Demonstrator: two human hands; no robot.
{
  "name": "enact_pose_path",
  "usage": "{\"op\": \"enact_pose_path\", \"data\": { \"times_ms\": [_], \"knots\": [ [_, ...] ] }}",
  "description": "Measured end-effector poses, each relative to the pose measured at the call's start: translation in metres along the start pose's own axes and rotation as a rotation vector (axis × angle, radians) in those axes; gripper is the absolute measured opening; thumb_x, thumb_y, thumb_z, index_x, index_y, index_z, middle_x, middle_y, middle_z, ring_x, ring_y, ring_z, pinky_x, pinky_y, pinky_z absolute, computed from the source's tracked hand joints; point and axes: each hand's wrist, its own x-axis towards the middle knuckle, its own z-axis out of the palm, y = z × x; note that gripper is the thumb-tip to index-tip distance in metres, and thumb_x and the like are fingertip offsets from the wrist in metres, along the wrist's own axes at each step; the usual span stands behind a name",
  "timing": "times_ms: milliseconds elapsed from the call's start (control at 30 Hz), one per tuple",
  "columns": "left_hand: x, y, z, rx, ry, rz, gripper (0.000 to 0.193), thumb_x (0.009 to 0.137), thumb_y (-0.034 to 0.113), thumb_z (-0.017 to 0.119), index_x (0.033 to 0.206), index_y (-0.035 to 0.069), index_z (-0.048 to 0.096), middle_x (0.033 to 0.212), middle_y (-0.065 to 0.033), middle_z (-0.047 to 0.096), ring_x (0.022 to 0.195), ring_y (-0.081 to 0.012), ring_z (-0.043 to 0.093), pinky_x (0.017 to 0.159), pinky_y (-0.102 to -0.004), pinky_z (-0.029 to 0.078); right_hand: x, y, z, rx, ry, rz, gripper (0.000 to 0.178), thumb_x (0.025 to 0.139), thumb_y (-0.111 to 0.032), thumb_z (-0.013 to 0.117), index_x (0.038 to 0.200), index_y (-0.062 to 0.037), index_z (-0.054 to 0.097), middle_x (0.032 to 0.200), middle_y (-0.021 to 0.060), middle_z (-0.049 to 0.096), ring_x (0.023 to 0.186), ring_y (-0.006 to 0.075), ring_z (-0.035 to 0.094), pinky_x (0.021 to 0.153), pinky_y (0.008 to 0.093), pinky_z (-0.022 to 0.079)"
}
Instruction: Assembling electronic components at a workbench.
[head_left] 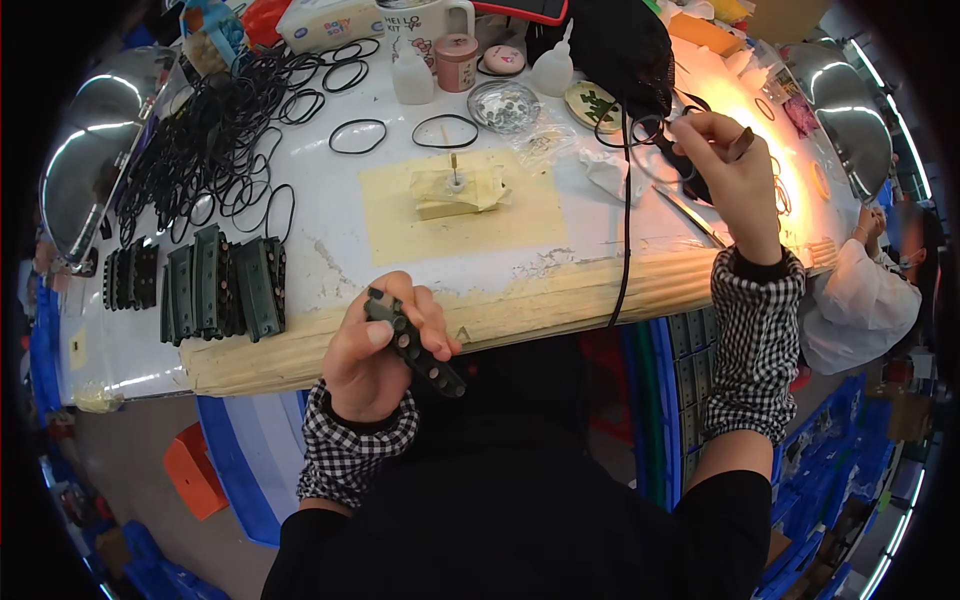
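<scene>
My left hand [368, 355] is closed around a dark green, narrow plastic part [413, 345] with a row of round, copper-coloured spots, held tilted just off the front edge of the table. Over the right side of the table, my right hand [728, 165] is raised with thumb and forefinger pinched. A thin dark stick-like tool [741, 144] pokes out between its fingers; whatever is at the fingertips is too small to make out. At the left stand several similar green parts [205, 285] in rows. A small block wrapped in yellow tape [455, 197] carries an upright brass pin [453, 162].
Black rubber rings [205, 150] are heaped at the far left. Squeeze bottles [411, 75], a pink jar [457, 62] and a dish of small metal pieces [504, 106] stand at the back. A black cord [627, 230] hangs over the front edge. Another person [862, 295] sits at right.
</scene>
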Motion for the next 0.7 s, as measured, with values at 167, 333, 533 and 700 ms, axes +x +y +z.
{"op": "enact_pose_path", "data": {
  "times_ms": [167, 333, 533, 700],
  "knots": [
    [0.017, -0.008, 0.002, -0.02, -0.084, -0.083, 0.036, 0.079, 0.031, 0.058, 0.096, -0.001, 0.057, 0.13, -0.0354, 0.049, 0.073, -0.0191, 0.064, 0.083, -0.0327, 0.056, -0.044, -0.055, 0.059, -0.014, -0.211, -0.07, 0.01, 0.084, -0.008, 0.069, 0.086, 0.0016, 0.069, 0.068, 0.0, 0.063, 0.053, 0.0018, 0.04, 0.047, 0.0215, 0.032],
    [0.009, -0.009, 0.004, -0.044, -0.136, -0.121, 0.076, 0.078, 0.034, 0.059, 0.134, -0.015, 0.043, 0.141, -0.0368, 0.038, 0.073, -0.0178, 0.064, 0.083, -0.0315, 0.055, -0.057, -0.069, 0.081, -0.026, -0.27, -0.143, 0.01, 0.082, -0.008, 0.07, 0.085, 0.001, 0.069, 0.066, 0.0014, 0.063, 0.051, 0.0034, 0.04, 0.046, 0.0217, 0.032],
    [0.002, 0.001, 0.001, -0.183, -0.134, -0.121, 0.083, 0.079, 0.034, 0.058, 0.139, -0.017, 0.033, 0.147, -0.0309, 0.034, 0.073, -0.0159, 0.058, 0.079, -0.0329, 0.053, -0.062, -0.06, 0.091, 0.295, -0.445, 0.117, 0.015, 0.089, -0.01, 0.066, 0.09, 0.0045, 0.069, 0.07, 0.0019, 0.066, 0.055, 0.0021, 0.047, 0.049, 0.0196, 0.036],
    [0.0, 0.002, -0.004, -0.222, -0.172, -0.116, 0.083, 0.08, 0.034, 0.057, 0.14, -0.017, 0.031, 0.147, -0.03, 0.034, 0.072, -0.0157, 0.055, 0.076, -0.033, 0.052, -0.067, -0.054, 0.097, 0.511, -0.434, 0.182, 0.02, 0.091, -0.012, 0.066, 0.099, 0.0062, 0.068, 0.075, 0.0028, 0.068, 0.059, 0.0005, 0.05, 0.055, 0.0168, 0.038]
  ]
}}
